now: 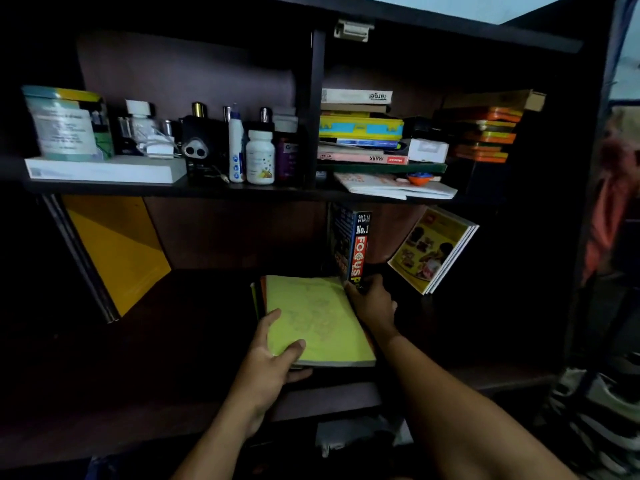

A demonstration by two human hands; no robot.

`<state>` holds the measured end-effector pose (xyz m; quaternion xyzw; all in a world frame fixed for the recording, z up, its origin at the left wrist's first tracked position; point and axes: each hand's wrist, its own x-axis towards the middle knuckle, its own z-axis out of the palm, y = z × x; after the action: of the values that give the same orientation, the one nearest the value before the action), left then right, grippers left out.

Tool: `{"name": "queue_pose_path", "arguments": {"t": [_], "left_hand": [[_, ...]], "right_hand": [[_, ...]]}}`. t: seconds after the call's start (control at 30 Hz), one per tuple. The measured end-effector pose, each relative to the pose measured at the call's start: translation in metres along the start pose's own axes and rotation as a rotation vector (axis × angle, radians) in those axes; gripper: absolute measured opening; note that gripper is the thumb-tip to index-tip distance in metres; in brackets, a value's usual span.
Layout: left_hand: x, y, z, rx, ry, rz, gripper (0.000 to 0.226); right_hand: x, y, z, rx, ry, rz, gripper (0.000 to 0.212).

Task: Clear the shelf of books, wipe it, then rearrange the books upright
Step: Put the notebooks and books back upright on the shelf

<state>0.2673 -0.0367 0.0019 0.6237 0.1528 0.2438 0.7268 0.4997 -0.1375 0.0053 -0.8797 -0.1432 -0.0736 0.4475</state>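
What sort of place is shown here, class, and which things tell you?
Probably a home study corner: a dark wooden shelf unit holding a flat stack of study books, white plastic pill bottles, and a yellow-green paperback being handled.

Two hands reach into the lower shelf (pixel 207 306): the left hand (pixel 273 362) and the right hand (pixel 374 303). That shelf holds one flat stack of books topped by a lime-green book (pixel 318 320), one upright Focus book (pixel 358 247), and two leaning groups: yellow books (pixel 117 251) at left, picture-cover books (pixel 433 251) at right. Above, one white pill bottle (pixel 260 157) stands out among several containers too blurred to count.
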Motion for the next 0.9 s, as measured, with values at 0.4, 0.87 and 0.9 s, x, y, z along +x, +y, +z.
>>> {"name": "queue_pose_path", "arguments": {"t": [0.4,0.87,0.9], "left_hand": [[-0.012,-0.005,0.019,0.848,0.326,0.162,0.077],[-0.022,0.015,-0.032,0.896,0.316,0.058,0.035],[-0.021,0.017,-0.042,0.907,0.322,0.037,0.038]], "right_hand": [[-0.059,0.015,-0.037,0.127,-0.260,-0.078,0.027],[-0.093,0.018,-0.067,-0.048,-0.610,-0.310,0.083],[-0.091,0.019,-0.064,-0.095,-0.612,-0.353,0.087]]}}
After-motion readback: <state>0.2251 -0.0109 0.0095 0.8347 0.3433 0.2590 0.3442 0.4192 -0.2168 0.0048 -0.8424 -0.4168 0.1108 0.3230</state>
